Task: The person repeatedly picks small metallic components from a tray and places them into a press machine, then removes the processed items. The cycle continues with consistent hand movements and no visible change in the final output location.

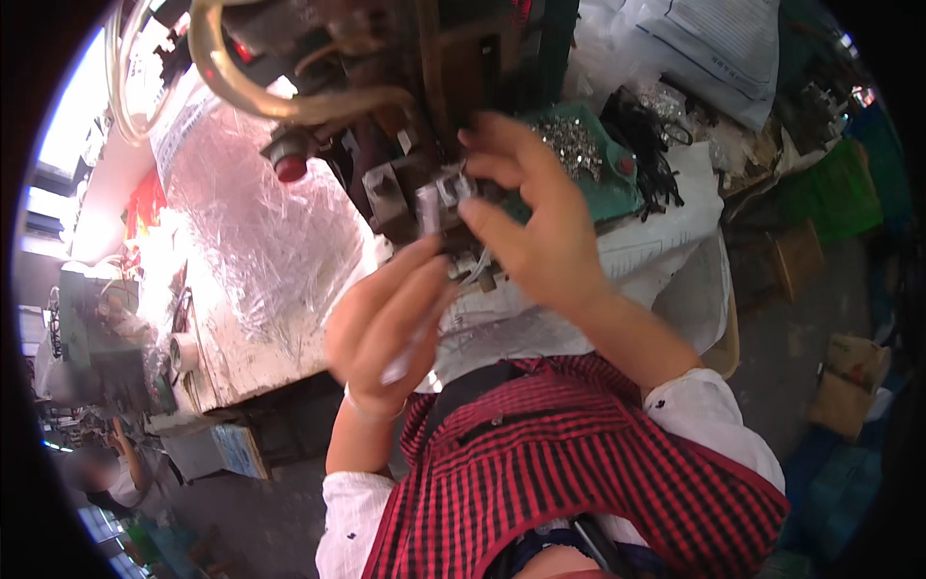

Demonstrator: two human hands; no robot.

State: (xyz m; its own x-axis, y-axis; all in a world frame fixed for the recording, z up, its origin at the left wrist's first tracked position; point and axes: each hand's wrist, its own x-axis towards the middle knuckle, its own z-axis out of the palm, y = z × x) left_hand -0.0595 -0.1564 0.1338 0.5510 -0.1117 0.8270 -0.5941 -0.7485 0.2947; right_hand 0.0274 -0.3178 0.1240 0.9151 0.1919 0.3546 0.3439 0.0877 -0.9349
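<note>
Low in front of the machine, my left hand (386, 314) is closed on a clear plastic strip (428, 210). One end of it sticks up past the fingertips toward the metal fixture (451, 186). Another pale, translucent length shows under the palm, and I cannot tell whether it is the same piece. At the fixture's right side my right hand (545, 227) has thumb and fingers apart, blurred by motion, with nothing visible between them. A metal block (386, 198) sits left of the fixture. Whether the strip touches the fixture is unclear.
A heap of clear plastic strips (275, 227) covers the bench at left, beside a red push button (289, 168). A green tray (617, 188) of small shiny metal parts stands right, next to black cords (646, 154). A hose (207, 48) curves overhead. Another person (125, 473) is at far left.
</note>
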